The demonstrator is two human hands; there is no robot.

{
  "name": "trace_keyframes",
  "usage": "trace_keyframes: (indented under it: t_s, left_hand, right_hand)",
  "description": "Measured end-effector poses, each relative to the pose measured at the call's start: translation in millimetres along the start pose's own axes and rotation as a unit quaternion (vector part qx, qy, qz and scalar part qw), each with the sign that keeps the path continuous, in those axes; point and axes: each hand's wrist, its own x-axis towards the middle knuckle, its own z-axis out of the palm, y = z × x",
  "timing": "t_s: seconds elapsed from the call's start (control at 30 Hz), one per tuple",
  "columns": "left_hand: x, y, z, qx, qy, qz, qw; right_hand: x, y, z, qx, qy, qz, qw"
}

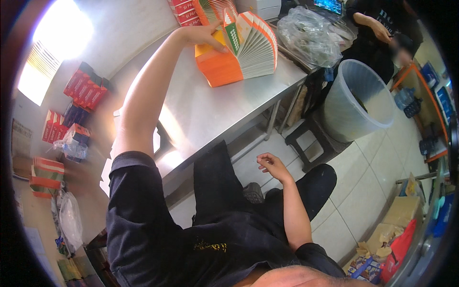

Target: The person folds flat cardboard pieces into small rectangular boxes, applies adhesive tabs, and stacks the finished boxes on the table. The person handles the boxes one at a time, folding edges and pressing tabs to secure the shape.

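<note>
My left arm reaches far over the steel table, and my left hand (pixel 202 36) is closed on a fanned stack of flat folded cartons (pixel 222 67), orange with white edges and a yellow and green part. The stack rests at the table's far side, thumb on its near face. Some of the fingers are hidden behind it. My right hand (pixel 272 165) hovers over my lap beside the table's edge. Its fingers are loosely curled and a little apart, with nothing visible in them.
Behind the stack stand more red and orange carton bundles (pixel 185 12). Right of the steel table (pixel 205 112) are a clear plastic bag (pixel 308 36) and a translucent bin (pixel 356 98) on a dark stool (pixel 318 141). A person in black sits at far right. Red boxes (pixel 85 86) line the left.
</note>
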Motion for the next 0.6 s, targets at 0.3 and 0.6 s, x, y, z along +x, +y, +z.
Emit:
trace_keyframes:
  t_s: [0.3, 0.6]
  left_hand:
    - [36.0, 8.2, 38.0, 0.145, 0.033, -0.038, 0.988]
    - [62.3, 7.8, 70.2, 0.166, 0.139, 0.122, 0.969]
  right_hand:
    - [20.5, 6.3, 11.9, -0.02, -0.046, 0.017, 0.999]
    - [21.8, 9.6, 14.2, -0.035, -0.029, 0.018, 0.999]
